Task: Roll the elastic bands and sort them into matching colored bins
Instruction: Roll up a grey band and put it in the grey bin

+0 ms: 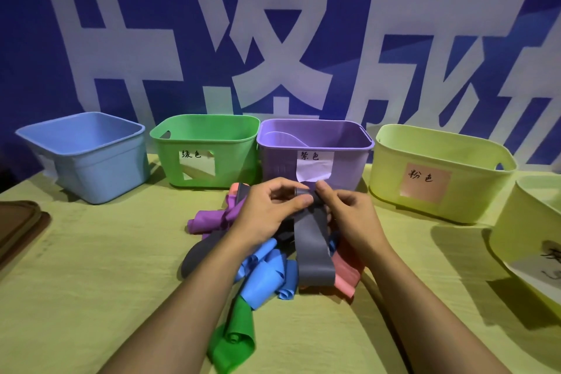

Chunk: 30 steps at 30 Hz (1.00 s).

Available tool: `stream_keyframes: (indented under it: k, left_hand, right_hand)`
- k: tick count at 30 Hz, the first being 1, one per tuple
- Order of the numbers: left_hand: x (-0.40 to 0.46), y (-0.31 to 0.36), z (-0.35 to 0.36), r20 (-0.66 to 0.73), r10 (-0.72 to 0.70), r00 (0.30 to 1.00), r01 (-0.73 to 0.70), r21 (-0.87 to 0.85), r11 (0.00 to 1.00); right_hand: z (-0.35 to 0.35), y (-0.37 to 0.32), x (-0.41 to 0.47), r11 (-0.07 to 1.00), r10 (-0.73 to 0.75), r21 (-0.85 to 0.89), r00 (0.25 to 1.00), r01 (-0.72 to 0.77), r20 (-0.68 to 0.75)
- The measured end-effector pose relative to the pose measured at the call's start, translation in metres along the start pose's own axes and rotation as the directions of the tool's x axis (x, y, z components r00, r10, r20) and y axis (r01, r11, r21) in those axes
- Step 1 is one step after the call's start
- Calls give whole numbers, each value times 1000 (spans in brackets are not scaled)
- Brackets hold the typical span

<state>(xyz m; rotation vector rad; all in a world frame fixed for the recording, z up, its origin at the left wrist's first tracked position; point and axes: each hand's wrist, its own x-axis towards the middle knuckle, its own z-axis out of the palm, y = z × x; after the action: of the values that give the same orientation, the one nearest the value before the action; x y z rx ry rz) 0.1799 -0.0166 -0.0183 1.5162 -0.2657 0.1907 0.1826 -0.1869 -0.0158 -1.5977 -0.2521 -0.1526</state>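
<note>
1. Head view: A person's left hand (274, 206) and right hand (346, 212) both pinch the rolled top end of a grey elastic band (312, 249), held just above a loose pile of bands on the table (91, 267), in front of the purple bin (315, 155); each grip is narrow, thumb and fingertips closed on the small roll.
2. The band looks thin, light and limp. Its free tail hangs flat and drapes over a pink band (346, 276), so it should fold easily and may spring open if released; the safest hold appears to be on the roll itself, at both edges.
3. Purple (209, 220), blue (264, 279) and green (233, 340) bands lie curled in the pile, untouched.
4. Handwritten labels read "绿色" on the green bin (206, 149), "紫色" on the purple bin and "粉色" on the pale yellow-green bin (440, 173); the label of the blue bin (91, 155) cannot be read, and the far-right bin's (534, 237) is cut off.
5. Large white characters fill the blue backdrop (273, 9), cropped.
</note>
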Motion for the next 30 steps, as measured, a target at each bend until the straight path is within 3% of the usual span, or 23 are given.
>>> stream_keyframes:
  k: [12, 20, 30]
  left_hand:
    - [0, 2, 0, 16, -15, 1000, 15, 1, 1000]
    - [1, -4, -1, -36, -64, 997, 68, 144, 987]
    - [2, 0, -1, -14, -44, 999, 44, 8, 999]
  right_hand:
    - [-3, 8, 4, 988, -155, 21, 986, 154, 56]
    - [-3, 5, 1, 978, -210, -2, 974, 211, 80]
    - [-3, 6, -1, 999, -42, 29, 996, 40, 83]
